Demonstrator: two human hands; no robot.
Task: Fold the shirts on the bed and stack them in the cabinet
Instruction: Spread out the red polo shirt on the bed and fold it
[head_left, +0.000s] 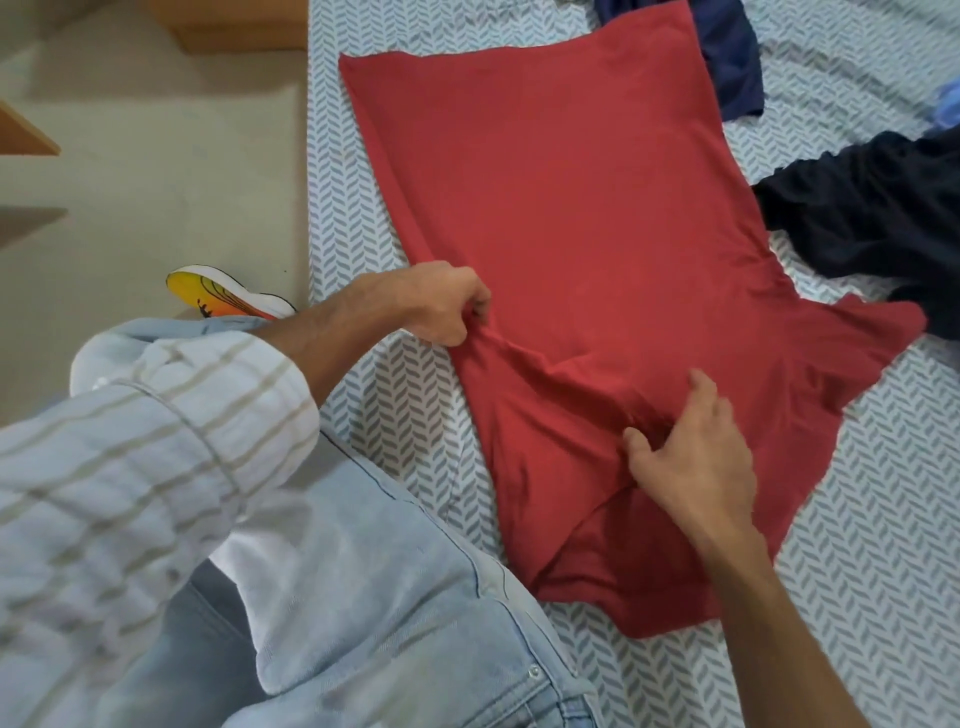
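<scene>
A red shirt lay spread flat on the bed, its long body running toward the far edge and its near end almost at the near edge where the person knelt. The left hand pinched the cloth at the shirt's left side, close to the bed's left edge, fingers curled round a gathered ridge of fabric. The right hand pressed on the shirt near its near end, fingers spread and bent, with the thumb and first fingers seeming to nip a small pucker; whether it truly gripped or only held the cloth down could not be told for sure. The step in hand looked like the first lengthwise fold. To do it well, the left side would need lifting cleanly and carrying across in a straight line, the right hand pinning the crease, and the wrinkles between the two hands smoothed out first; the loose sleeve toward the right edge would want tucking in. Dark garments lay bunched by the far right corner, one touching the red sleeve. No cabinet or other container showed clearly in view, so its contents could not be told.
</scene>
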